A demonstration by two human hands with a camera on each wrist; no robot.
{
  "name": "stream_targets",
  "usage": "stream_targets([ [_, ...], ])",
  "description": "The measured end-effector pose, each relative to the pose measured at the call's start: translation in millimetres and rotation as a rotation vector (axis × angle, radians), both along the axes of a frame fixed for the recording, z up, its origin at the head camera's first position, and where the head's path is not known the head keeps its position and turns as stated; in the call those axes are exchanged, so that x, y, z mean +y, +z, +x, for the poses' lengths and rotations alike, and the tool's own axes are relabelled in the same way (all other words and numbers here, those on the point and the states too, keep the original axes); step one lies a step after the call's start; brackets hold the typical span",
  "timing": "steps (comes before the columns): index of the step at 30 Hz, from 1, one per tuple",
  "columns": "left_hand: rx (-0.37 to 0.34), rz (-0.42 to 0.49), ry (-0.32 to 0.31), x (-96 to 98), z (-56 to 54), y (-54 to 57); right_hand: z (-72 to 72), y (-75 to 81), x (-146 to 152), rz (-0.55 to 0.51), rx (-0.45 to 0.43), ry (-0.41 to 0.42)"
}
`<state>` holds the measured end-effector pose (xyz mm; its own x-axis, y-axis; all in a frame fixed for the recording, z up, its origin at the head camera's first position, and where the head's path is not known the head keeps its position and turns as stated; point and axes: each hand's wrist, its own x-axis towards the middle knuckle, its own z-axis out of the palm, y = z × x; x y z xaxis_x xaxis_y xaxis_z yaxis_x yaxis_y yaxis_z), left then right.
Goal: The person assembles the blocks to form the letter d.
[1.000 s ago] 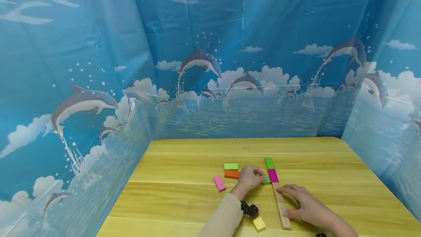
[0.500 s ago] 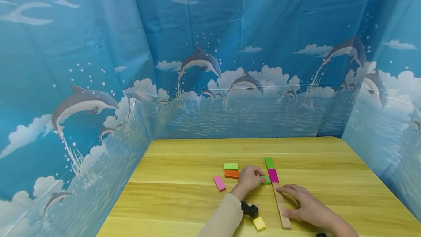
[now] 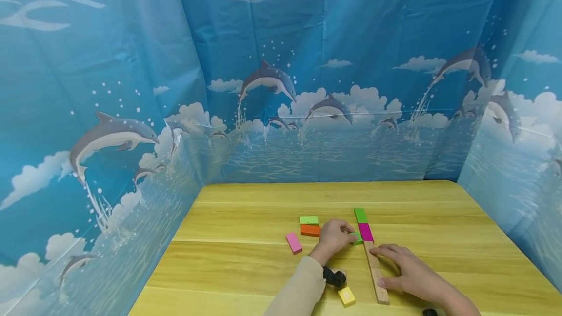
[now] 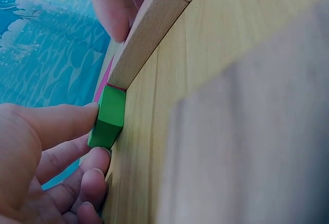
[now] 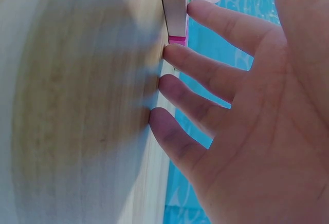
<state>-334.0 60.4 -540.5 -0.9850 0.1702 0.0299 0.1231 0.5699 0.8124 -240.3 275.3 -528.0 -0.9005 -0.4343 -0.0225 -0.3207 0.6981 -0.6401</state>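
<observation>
My left hand (image 3: 332,239) pinches a small green block (image 4: 111,112) between thumb and fingers. The block stands against the left side of a line of blocks, at the magenta block (image 3: 365,232). Beyond the magenta one, another green block (image 3: 360,215) forms the far end. Plain wooden blocks (image 3: 376,272) continue the line toward me. My right hand (image 3: 410,273) lies along the line's right side, thumb and index finger touching the wood. In the right wrist view its fingers (image 5: 198,70) are spread and nearly straight, with nothing gripped.
Left of my left hand lie a lime block (image 3: 309,220), an orange block (image 3: 310,230) and a pink block (image 3: 294,243). A yellow block (image 3: 347,297) sits nearer me. The black wrist camera (image 3: 335,278) partly hides another block. A dolphin-print curtain (image 3: 272,155) surrounds the table.
The head view has shifted very slightly. Both hands and all the blocks keep their places.
</observation>
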Motion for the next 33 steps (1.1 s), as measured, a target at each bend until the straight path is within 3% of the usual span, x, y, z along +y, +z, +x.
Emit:
stream_targets([
  [13, -0.017, -0.001, -0.015, -2.8, -0.3, 4.4, -0.8, 0.6, -0.3, -0.001, -0.002, 0.001],
  [27, -0.142, 0.22, -0.097, -16.1, -6.0, 13.8, -1.8, -0.4, -0.7, -0.008, -0.023, 0.002],
  [33, -0.072, 0.225, -0.087, -25.6, -13.4, 25.8, -1.0, 0.1, -1.1, -0.001, -0.015, -0.006],
])
